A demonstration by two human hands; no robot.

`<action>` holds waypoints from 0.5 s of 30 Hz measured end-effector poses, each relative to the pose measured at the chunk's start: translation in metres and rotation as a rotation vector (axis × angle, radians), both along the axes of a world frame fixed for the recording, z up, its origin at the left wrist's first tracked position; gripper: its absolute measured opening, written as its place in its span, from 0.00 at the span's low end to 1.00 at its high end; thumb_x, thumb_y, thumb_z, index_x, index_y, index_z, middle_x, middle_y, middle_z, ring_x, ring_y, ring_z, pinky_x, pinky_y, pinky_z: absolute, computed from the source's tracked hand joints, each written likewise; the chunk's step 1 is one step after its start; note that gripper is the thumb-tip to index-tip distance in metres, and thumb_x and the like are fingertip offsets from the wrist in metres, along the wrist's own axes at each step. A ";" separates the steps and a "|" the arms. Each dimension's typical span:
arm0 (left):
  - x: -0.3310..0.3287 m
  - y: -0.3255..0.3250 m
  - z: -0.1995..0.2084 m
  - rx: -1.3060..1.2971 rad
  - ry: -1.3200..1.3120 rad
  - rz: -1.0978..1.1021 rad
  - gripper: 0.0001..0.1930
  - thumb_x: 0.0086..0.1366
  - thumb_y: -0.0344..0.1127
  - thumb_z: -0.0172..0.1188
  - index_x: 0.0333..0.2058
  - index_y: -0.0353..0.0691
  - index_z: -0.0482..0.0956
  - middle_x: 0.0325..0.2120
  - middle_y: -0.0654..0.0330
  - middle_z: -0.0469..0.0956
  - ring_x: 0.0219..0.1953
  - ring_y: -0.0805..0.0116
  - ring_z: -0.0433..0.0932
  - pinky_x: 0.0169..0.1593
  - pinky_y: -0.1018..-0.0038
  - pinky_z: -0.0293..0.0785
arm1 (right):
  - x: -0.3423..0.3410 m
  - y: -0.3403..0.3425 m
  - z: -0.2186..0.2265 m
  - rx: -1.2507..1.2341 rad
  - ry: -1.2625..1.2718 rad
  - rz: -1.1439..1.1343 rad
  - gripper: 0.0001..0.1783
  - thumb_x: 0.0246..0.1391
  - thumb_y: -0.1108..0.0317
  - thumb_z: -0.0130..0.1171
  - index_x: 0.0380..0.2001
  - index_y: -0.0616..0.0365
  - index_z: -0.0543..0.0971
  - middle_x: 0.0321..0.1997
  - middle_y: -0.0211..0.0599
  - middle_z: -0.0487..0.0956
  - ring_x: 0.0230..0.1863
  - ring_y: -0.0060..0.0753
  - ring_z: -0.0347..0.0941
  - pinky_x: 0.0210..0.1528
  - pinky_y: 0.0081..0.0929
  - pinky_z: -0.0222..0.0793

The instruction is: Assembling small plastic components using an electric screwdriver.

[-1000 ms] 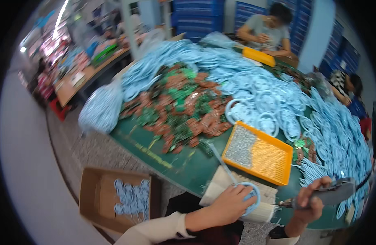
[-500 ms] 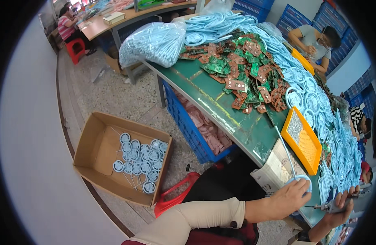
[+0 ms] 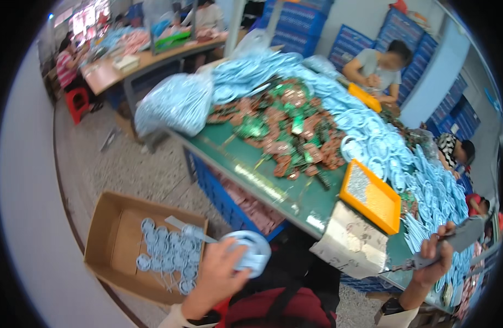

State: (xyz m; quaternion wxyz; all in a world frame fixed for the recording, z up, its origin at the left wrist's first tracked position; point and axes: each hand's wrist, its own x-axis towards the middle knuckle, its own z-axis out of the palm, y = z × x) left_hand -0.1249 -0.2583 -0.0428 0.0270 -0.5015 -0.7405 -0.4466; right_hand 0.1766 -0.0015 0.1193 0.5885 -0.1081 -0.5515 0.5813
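Note:
My left hand (image 3: 218, 273) grips a light-blue round plastic piece with a handle (image 3: 257, 252), blurred by motion, at the right side of the cardboard box (image 3: 106, 227). Inside the box lie several similar blue round pieces with thin sticks (image 3: 167, 249). My right hand (image 3: 434, 257) is closed around a grey electric screwdriver (image 3: 466, 236), its bit pointing left over the table's near edge. Between the hands, a worn, pale sheet of cardboard (image 3: 354, 240) lies at the edge of the green table (image 3: 251, 177).
A yellow tray of small metal parts (image 3: 391, 210) sits beside heaped circuit boards (image 3: 295, 123) and blue plastic pieces (image 3: 366, 123). A bulging clear bag (image 3: 177, 104) rests on the far left corner. Under the table is a blue crate (image 3: 210, 188). Other people work beyond.
My left hand has carried the blue round piece left, from the table edge to the box. My right hand still holds the screwdriver, now higher in view. The view has shifted.

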 end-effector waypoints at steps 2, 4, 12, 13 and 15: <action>-0.029 -0.027 -0.032 -0.076 0.026 0.174 0.24 0.40 0.31 0.69 0.41 0.38 0.77 0.45 0.49 0.73 0.43 0.46 0.71 0.46 0.58 0.69 | -0.005 0.005 -0.004 -0.011 -0.045 -0.051 0.26 0.49 0.71 0.56 0.53 0.61 0.64 0.42 0.37 0.73 0.19 0.17 0.62 0.19 0.17 0.57; -0.047 -0.039 -0.032 -0.130 -0.042 0.271 0.25 0.40 0.33 0.70 0.41 0.37 0.78 0.44 0.52 0.74 0.40 0.54 0.73 0.43 0.64 0.71 | -0.007 0.009 -0.008 -0.034 -0.028 -0.127 0.28 0.48 0.69 0.58 0.53 0.61 0.65 0.42 0.35 0.72 0.19 0.18 0.63 0.19 0.17 0.58; -0.062 -0.013 -0.005 0.291 -1.169 -0.135 0.28 0.52 0.28 0.66 0.53 0.32 0.71 0.41 0.57 0.77 0.42 0.72 0.75 0.43 0.75 0.73 | 0.033 0.042 -0.045 -0.092 -0.035 -0.201 0.29 0.50 0.69 0.56 0.56 0.64 0.62 0.44 0.35 0.72 0.20 0.14 0.60 0.20 0.15 0.55; -0.059 -0.010 -0.002 0.329 -1.214 -0.183 0.28 0.53 0.27 0.65 0.54 0.31 0.70 0.42 0.56 0.77 0.43 0.71 0.75 0.45 0.75 0.74 | 0.033 0.045 -0.047 -0.096 -0.042 -0.196 0.30 0.50 0.69 0.56 0.56 0.64 0.62 0.44 0.36 0.72 0.20 0.14 0.60 0.20 0.15 0.55; -0.056 -0.001 0.002 0.346 -1.298 -0.211 0.28 0.54 0.27 0.65 0.55 0.30 0.69 0.44 0.56 0.76 0.46 0.69 0.75 0.48 0.74 0.73 | 0.035 0.052 -0.049 -0.065 -0.044 -0.208 0.30 0.50 0.69 0.57 0.56 0.65 0.62 0.45 0.36 0.73 0.20 0.14 0.59 0.20 0.14 0.55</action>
